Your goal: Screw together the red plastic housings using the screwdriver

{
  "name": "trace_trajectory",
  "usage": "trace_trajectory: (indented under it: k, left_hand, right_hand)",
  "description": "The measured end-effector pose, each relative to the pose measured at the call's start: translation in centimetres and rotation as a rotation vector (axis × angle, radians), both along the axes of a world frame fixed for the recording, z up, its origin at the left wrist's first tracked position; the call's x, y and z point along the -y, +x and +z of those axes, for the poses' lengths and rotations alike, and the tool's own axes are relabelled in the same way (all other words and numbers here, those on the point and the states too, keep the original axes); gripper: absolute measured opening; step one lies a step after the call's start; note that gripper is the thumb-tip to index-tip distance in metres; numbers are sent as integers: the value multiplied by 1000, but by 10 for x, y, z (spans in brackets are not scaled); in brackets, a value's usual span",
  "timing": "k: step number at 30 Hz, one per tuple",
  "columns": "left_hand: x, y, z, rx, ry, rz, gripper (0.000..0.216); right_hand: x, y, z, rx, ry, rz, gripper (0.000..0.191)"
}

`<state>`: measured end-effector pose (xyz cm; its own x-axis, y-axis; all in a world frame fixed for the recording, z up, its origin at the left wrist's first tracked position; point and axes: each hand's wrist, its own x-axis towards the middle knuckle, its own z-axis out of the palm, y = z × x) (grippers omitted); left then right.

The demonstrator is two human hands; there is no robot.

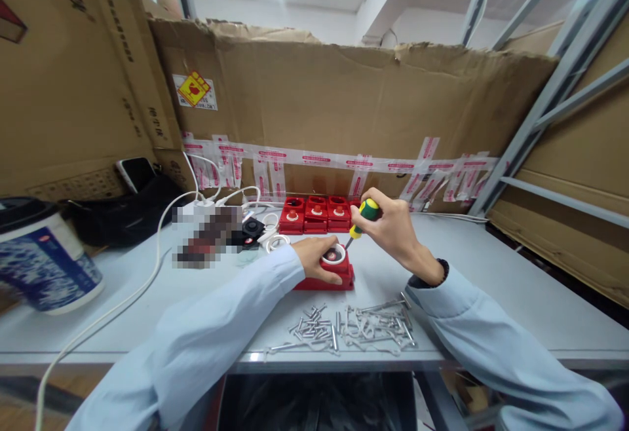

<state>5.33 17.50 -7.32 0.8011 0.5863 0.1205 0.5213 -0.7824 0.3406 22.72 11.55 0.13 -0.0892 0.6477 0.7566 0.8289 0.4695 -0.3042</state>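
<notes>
My right hand [396, 224] is closed around the green and yellow handle of a screwdriver [367, 211]. Its shaft slants down to the upper right corner of a red box [348, 279] with a white ring [334, 254] and a dark round centre on top. Whether the tip sits on a screw is too small to tell. My left hand [319, 259] grips the same box from the left, fingers over the top and thumb along the front. In front of it lie a heap of small silver screws [314, 325] and a pile of longer bolts and metal pieces [378, 326].
Several similar red boxes [316, 215] stand in a row behind. White rings [278, 242] and black parts [251, 228] lie to their left. A white cable [158, 247] crosses the table's left side beside a large cup [46, 254]. Cardboard [319, 103] walls the back.
</notes>
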Motion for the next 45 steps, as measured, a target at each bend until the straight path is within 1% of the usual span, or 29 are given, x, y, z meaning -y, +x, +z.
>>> trace_trajectory:
  k: [5, 9, 11, 14, 16, 24, 29, 35, 38, 40, 42, 45]
  left_hand:
    - [3, 0, 5, -13, 0, -3, 54]
    - [4, 0, 6, -20, 2, 5, 54]
    - [3, 0, 6, -26, 1, 3, 54]
    - [3, 0, 6, -30, 9, 2, 54]
    - [3, 0, 6, -28, 10, 2, 54]
    - [3, 0, 5, -14, -5, -5, 53]
    - [2, 1, 4, -16, 5, 10, 53]
    - [2, 0, 3, -16, 3, 10, 55]
    - [3, 0, 5, -11, 8, 14, 54]
    - [4, 1, 6, -28, 13, 21, 53]
    - [4, 1, 6, -47, 16, 24, 53]
    - [4, 1, 6, -56, 20, 21, 52]
  right_hand:
    - [-7, -5, 1, 71, 30, -59, 16]
    - [-13, -5, 2, 83, 24, -86, 17]
    - [-17, -5, 3, 59, -4, -35, 16]
    - [-22, -5, 5, 19, -51, 103, 12]
    - [-25, -6, 5, 15, -56, 139, 11]
    - [-29, -14, 5, 79, -23, 67, 8]
    - [-34, -14, 3, 74, -3, 1, 6]
    - [-38, -15, -4, 33, 53, -101, 13]
    - [-35, -20, -5, 91, 70, -119, 19]
    - [-32, -22, -3, 143, 53, -122, 20]
    - [-27, -22, 2, 160, -4, -66, 18]
    - [-23, -18, 9, 123, -132, 125, 19]
